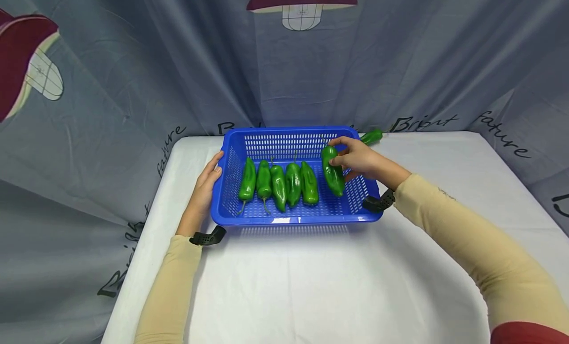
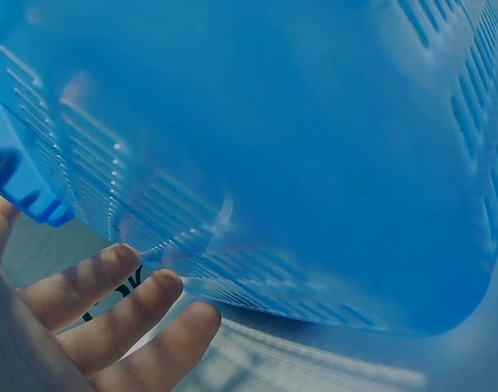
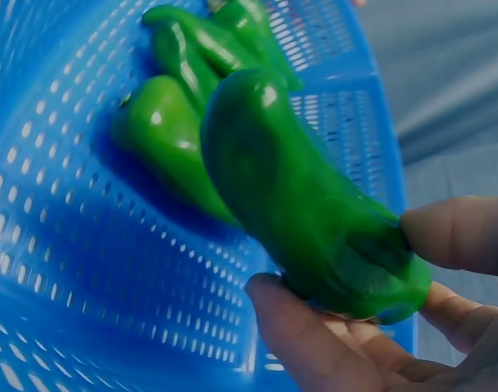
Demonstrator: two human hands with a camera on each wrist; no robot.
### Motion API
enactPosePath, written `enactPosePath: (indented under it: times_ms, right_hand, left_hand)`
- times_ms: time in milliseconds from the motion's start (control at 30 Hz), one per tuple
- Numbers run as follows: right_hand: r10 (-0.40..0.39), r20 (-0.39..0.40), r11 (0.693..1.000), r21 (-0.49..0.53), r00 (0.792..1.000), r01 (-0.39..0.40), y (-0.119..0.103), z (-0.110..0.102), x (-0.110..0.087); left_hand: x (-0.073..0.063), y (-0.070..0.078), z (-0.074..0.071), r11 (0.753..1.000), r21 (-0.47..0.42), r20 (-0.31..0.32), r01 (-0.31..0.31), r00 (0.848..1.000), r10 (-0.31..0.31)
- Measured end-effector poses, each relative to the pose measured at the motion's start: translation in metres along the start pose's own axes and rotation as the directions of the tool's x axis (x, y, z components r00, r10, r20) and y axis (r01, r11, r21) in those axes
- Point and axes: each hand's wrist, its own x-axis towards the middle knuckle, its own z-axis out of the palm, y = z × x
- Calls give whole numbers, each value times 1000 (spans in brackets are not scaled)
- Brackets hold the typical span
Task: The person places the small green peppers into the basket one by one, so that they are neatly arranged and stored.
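Observation:
My right hand (image 1: 353, 156) pinches a long green pepper (image 1: 332, 172) between thumb and fingers, over the right part of the blue basket (image 1: 293, 220). In the right wrist view the held pepper (image 3: 290, 196) hangs with its rounded end away from the hand. My left hand (image 1: 208, 180) rests against the basket's left end, its fingertips at the rim. The left wrist view shows its fingers (image 2: 122, 327) fairly straight beside the outer wall. Several more green peppers (image 1: 278, 186) lie side by side in the basket, left of the held one.
Another green pepper (image 1: 372, 137) lies on the white table (image 1: 284, 279) behind the basket's right corner, partly hidden by the rim and right hand. A grey curtain (image 1: 213, 62) with printed lamps and lettering hangs behind and to both sides of the table.

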Motion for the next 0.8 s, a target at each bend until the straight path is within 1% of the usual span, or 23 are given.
enactPosePath:
  times_ms: [100,200,400,567,800]
  right_hand:
    - [19,-1,999,-34,1000,-19,0,5,7]
    - [30,-19,996,-88,999,-32,2,9,14]
    - [52,-34,984,-169,998,-57,4,17,22]
    - [69,-47,976,-206,996,-77,5,23,25]
    - [91,-52,968,-232,995,-101,7,31,31]
  left_hand:
    - [-1,1,0,1000,4,-3,-5,1000,5]
    - [0,1,0,1000,-6,-1,-10,1000,10]
    - [0,2,2,1000,-10,2,-8,1000,8]
    - [0,2,2,1000,-12,0,-8,1000,8]
    - [0,1,1,1000,4,-9,-9,1000,9]
